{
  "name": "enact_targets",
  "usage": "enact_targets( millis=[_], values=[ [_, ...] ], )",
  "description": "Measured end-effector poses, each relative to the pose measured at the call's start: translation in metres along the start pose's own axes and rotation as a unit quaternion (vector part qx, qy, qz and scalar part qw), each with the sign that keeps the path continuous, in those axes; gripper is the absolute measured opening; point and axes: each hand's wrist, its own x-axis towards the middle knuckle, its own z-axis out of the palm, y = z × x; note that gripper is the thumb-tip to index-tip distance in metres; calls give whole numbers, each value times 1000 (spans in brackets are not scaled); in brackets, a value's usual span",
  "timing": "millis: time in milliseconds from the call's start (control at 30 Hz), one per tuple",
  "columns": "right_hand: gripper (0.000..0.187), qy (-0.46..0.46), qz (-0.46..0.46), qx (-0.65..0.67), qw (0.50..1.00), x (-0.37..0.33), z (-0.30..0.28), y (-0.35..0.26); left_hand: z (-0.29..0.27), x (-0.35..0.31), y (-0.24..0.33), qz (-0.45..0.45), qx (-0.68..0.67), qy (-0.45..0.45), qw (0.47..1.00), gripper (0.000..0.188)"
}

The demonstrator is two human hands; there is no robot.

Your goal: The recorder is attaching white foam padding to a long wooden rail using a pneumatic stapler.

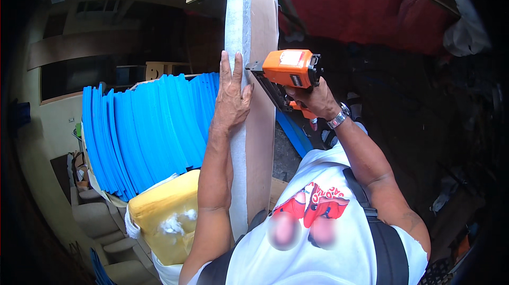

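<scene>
A long upright wooden board runs from my chest up past the top of the picture, with a strip of pale grey padding along its left edge. My left hand lies flat against that padded edge, fingers stretched upward. My right hand grips an orange nail gun, whose black nose presses against the board's right face just beside my left fingertips. A metal watch sits on my right wrist.
A stack of blue foam sheets stands on edge to the left. A yellow foam block in torn plastic lies below it. A red upholstered piece is at the upper right. The floor to the right is dark and cluttered.
</scene>
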Motion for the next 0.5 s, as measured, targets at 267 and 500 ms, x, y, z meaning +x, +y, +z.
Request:
enact_targets(
  millis=[267,500],
  values=[
    [35,-13,19,-27,999,-5,6,0,0,-5,3,2,-37,15,999,93],
    [34,-30,-11,-28,999,-18,15,4,0,-4,-1,1,-10,27,1000,95]
  ],
)
